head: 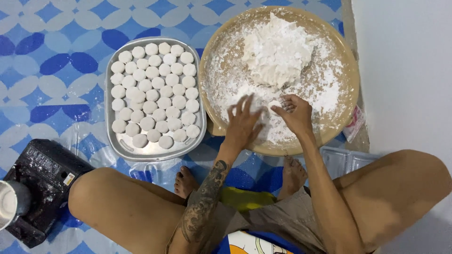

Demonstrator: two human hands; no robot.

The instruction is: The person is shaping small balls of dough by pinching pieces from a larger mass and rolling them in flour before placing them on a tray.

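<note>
A big round tan tray [347,70] dusted with white flour lies on the floor in front of me, with a large lump of white dough [277,49] at its far side. My left hand [242,121] lies flat, fingers spread, on the floured near part of the tray. My right hand [294,112] is beside it, fingers curled around a small white piece of dough [274,103]. To the left stands a rectangular metal tray [150,149] filled with several rows of round white dough discs [153,94].
I sit on a blue and white patterned mat with my knees wide and my bare feet [292,174] near the tan tray. A black device [44,171] with a metal cup [12,203] sits at lower left. A white wall [405,70] runs along the right, with a small plastic packet [354,123] at its foot.
</note>
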